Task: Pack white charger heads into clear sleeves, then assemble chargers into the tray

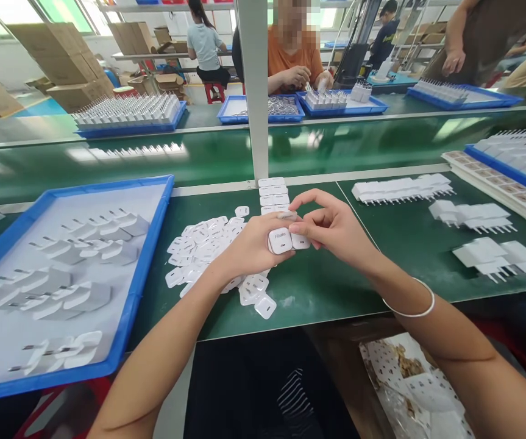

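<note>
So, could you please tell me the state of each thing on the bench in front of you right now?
left hand: holding a white charger
right hand: fingertips on the charger
pile of white covers: loose on the green bench
blue tray: partly filled with chargers lying flat
charger rows: lined up, prongs toward me

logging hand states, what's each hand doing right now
Left hand: closed on a white charger.
Right hand: fingers pinching a second white piece beside it.
</note>
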`<action>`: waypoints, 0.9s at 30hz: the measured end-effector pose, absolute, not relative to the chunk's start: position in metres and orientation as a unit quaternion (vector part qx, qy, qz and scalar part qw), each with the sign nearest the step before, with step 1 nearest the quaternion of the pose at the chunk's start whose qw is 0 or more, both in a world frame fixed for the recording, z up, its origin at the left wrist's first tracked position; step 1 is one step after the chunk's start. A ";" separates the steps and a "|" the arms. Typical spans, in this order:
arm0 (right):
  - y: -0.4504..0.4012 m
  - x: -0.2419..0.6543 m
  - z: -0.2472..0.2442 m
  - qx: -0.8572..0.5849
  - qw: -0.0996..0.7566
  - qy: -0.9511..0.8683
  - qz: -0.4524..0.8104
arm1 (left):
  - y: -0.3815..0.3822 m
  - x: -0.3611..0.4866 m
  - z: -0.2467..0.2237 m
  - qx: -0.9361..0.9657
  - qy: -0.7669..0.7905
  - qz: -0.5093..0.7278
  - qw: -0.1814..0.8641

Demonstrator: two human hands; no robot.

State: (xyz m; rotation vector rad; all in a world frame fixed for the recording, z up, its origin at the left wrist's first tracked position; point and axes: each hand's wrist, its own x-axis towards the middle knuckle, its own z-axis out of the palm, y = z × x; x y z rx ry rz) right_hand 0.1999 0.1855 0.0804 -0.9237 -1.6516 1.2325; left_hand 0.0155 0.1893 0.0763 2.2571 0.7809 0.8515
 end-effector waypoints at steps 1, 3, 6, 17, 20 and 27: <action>0.186 0.200 0.079 -0.374 0.429 -0.661 0.490 | 0.189 0.016 0.076 0.851 0.292 0.322 0.296; 0.187 0.199 0.077 -0.387 0.430 -0.658 0.482 | 0.190 0.015 0.074 0.853 0.289 0.325 0.290; 0.189 0.198 0.075 -0.390 0.408 -0.658 0.499 | 0.192 0.014 0.069 0.857 0.286 0.322 0.284; 0.198 0.206 0.072 -0.390 0.494 -0.599 0.494 | 0.215 -0.024 0.105 0.887 0.389 0.186 0.166; 0.200 0.208 0.073 -0.384 0.516 -0.581 0.498 | 0.251 -0.076 0.140 0.804 0.584 0.110 0.031; 0.203 0.201 0.066 -0.386 0.483 -0.595 0.514 | 0.312 -0.143 0.140 0.589 0.807 -0.042 -0.027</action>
